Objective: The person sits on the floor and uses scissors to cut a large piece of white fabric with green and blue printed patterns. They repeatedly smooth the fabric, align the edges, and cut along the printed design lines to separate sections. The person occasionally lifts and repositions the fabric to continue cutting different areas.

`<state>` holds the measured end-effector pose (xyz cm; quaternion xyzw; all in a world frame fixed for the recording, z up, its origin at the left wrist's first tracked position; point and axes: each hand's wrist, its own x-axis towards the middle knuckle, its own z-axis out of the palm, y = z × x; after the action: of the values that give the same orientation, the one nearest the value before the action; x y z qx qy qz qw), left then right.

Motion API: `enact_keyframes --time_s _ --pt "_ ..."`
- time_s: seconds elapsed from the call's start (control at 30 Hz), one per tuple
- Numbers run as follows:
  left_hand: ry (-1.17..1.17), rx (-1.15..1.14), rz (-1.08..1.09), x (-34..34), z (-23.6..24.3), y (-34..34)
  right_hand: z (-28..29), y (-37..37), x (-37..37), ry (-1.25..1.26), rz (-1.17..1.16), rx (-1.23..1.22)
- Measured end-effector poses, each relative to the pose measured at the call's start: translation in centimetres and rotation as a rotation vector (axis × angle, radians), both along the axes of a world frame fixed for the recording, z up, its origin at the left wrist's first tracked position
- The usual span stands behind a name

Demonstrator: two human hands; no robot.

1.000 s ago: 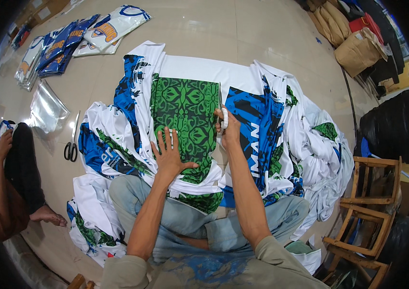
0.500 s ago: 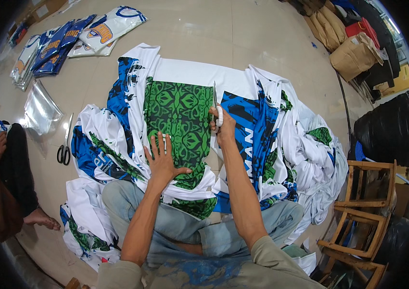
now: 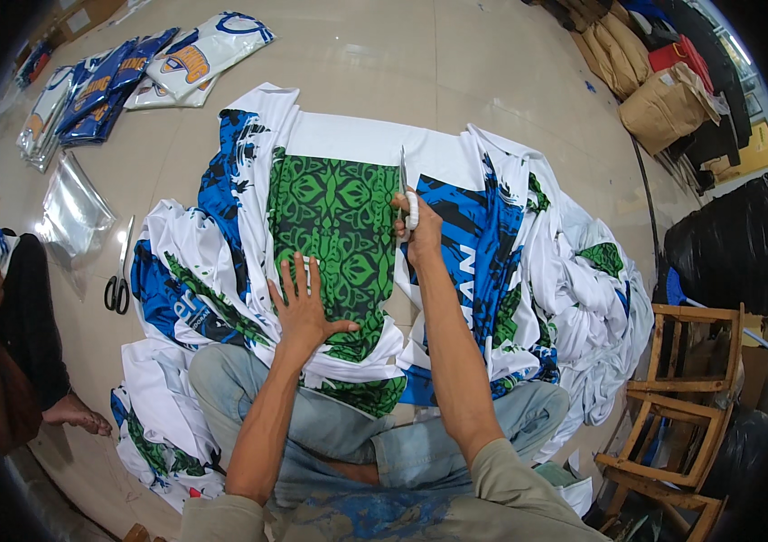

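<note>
A green-and-black patterned panel (image 3: 334,212) printed on white cloth (image 3: 361,131) lies spread on the floor before my crossed legs. Fingers spread, my left hand (image 3: 304,305) presses flat on the panel's lower left part. My right hand (image 3: 422,230) grips a pair of scissors (image 3: 404,172) with white-wrapped handles. Their blades point away from me, at the panel's right edge beside the white strip. Right of that is a blue-and-black printed piece (image 3: 445,212) with white lettering, separated from the green panel by a gap low down.
Bunched printed cloth (image 3: 583,298) is heaped on both sides. Black-handled scissors (image 3: 117,289) and clear plastic bags (image 3: 77,212) lie at left, below bagged garments (image 3: 113,86). Another person's foot (image 3: 79,414) shows far left. A wooden frame (image 3: 678,425) and black bag (image 3: 727,244) stand right.
My right hand and the scissors have moved slightly farther from me along the green panel's right edge. My left hand stays flat in the same place on the cloth.
</note>
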<state>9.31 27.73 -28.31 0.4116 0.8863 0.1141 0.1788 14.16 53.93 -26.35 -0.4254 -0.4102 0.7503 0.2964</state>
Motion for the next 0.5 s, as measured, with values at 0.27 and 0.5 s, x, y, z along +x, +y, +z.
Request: enact_keyframes --time_s 0.27,0.5 --pt "0.011 0.053 -0.001 0.1 0.0 0.0 -0.8 1.8 -1.1 -0.019 0.020 0.063" --pt "0.004 0.041 0.000 0.0 0.2 -0.1 0.0 2.4 -1.8 0.008 0.022 0.006"
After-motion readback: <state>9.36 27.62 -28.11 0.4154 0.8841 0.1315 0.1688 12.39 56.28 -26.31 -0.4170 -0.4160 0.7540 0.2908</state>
